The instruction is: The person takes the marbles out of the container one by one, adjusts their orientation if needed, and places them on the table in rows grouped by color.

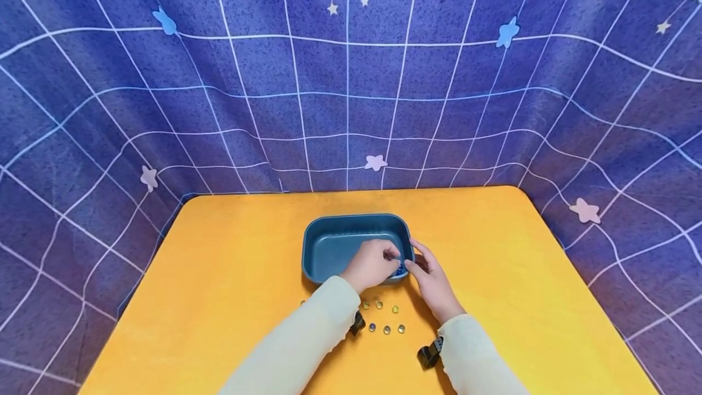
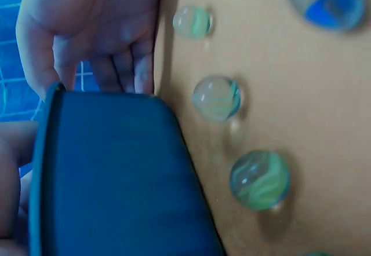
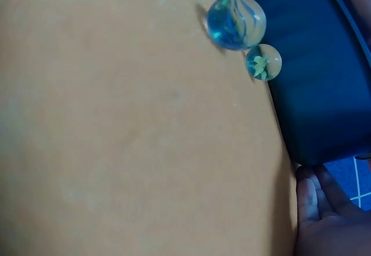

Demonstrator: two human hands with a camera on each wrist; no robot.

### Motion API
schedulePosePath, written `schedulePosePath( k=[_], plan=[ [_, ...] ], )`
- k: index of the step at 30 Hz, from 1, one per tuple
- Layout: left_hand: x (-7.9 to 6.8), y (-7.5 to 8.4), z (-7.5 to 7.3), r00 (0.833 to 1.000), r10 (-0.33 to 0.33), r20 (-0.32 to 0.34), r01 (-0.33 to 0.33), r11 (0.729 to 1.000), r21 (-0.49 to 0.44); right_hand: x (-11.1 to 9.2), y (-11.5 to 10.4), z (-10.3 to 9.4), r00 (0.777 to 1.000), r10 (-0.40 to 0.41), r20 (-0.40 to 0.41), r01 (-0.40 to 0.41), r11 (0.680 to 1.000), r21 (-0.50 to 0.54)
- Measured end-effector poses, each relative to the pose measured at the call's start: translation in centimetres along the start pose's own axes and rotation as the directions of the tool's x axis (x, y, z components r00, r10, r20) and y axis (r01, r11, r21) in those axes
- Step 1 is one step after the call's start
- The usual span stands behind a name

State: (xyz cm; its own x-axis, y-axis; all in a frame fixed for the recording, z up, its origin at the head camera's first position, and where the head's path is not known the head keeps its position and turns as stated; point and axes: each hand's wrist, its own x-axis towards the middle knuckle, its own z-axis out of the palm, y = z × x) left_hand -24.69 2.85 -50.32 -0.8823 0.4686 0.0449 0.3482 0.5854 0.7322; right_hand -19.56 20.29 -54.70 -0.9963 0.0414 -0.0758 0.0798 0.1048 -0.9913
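Observation:
A dark teal rectangular bin point(image 1: 334, 218) stands on the table. My left hand point(image 1: 372, 264) reaches over its near wall, with curled fingers down in the right front corner. Something small and bright blue point(image 1: 400, 270) shows beside those fingertips; its kind and whether they pinch it are unclear. At the bin's right end, my right hand point(image 1: 436, 285) holds the wall, thumb at the rim and fingers along the outside. In the right wrist view its fingers point(image 3: 310, 195) touch the low outer wall. Several glass marbles point(image 2: 261, 179) lie on the table before the bin.
Marbles form loose rows between my forearms, including a blue-swirled one point(image 3: 236, 21) and a greenish one point(image 3: 264, 62) close to the bin. The left sleeve point(image 1: 307, 334) hides part of this area. A blue gridded curtain point(image 1: 345, 114) surrounds the yellow table point(image 1: 219, 279) behind and at both sides.

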Motion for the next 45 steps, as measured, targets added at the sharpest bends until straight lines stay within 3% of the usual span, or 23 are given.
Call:
schedulePosePath(
  k=[6, 11, 20, 27, 38, 45],
  plan=[
    [1.1, -0.7, 0.0, 0.994, -0.057, 0.088, 0.059, 0.998, -0.022, 0.0, 0.0, 0.0, 1.000, -0.004, 0.010, 0.004, 1.000, 0.006],
    [1.8, -1.0, 0.2, 0.987, -0.067, 0.148, 0.068, 0.998, -0.002, 0.1, 0.2, 0.0, 1.000, -0.002, 0.006, 0.002, 1.000, 0.011],
    [2.8, -1.6, 0.9, 0.978, -0.091, 0.186, 0.096, 0.995, -0.019, 0.1, 0.3, -0.1, 1.000, -0.015, -0.008, 0.015, 1.000, -0.004],
    [3.6, -2.4, 1.2, 0.982, -0.056, 0.179, 0.059, 0.998, -0.013, -0.1, 0.0, 0.0, 1.000, -0.014, 0.002, 0.014, 1.000, 0.011],
    [4.1, -3.0, 1.6, 0.974, 0.059, 0.217, -0.074, 0.995, 0.061, 0.1, 0.1, 0.0, 1.000, -0.024, -0.015, 0.024, 1.000, -0.013],
    [4.0, -2.5, 1.6, 0.972, 0.016, 0.236, -0.043, 0.993, 0.107, 0.0, 0.1, -0.1, 1.000, -0.014, -0.012, 0.014, 1.000, 0.010]
  ],
)
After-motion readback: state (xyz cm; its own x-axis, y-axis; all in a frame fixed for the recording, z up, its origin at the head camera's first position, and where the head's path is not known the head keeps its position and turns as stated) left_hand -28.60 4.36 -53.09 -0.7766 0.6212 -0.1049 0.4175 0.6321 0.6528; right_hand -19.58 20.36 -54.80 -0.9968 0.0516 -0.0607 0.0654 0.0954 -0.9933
